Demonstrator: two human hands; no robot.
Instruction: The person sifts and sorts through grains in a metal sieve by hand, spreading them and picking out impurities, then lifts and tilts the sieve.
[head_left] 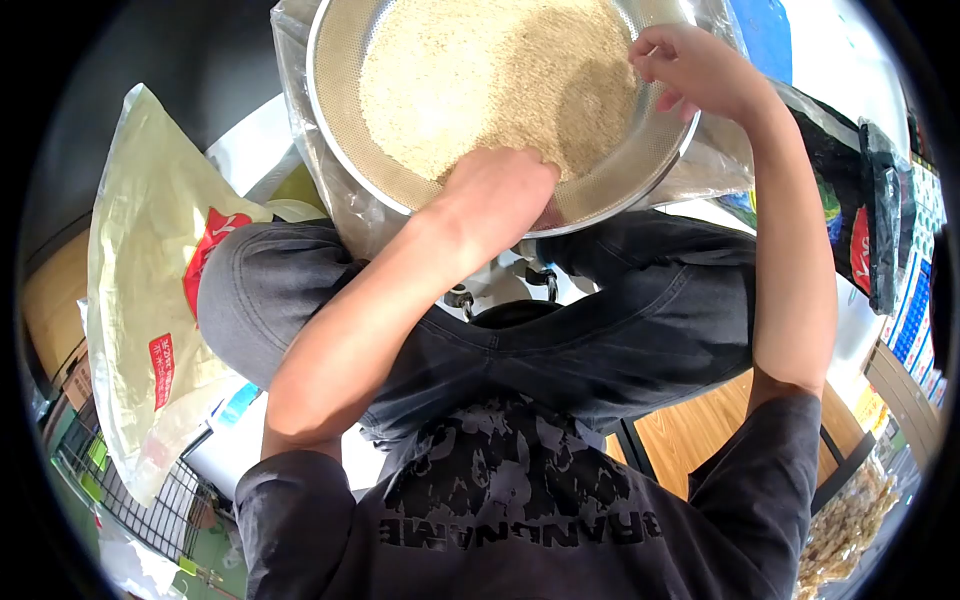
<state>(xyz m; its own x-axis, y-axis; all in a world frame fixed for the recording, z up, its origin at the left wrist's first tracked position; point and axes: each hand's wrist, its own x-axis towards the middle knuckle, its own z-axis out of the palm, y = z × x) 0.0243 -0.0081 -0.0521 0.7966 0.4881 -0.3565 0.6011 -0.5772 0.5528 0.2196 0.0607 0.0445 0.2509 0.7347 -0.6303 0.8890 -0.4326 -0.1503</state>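
Observation:
A wide metal sieve basin [345,145] with perforated walls holds a broad layer of small tan grains [470,80] that look like rice. Over its near wall, at the edge of the grain, my left hand [505,190] is closed with the knuckles up. Its fingertips are hidden, so whatever they hold does not show. At the basin's right rim hovers my right hand [690,75], its fingers loosely bent and apart, with nothing visible in them. A shadow falls across the grain's right half.
Clear plastic sheeting [715,160] lies under the basin, near my dark-trousered knees [640,310]. To the left stands a large pale yellow bag [150,260] with red labels. A black package [860,200] is at right, and a wire rack [130,490] at lower left.

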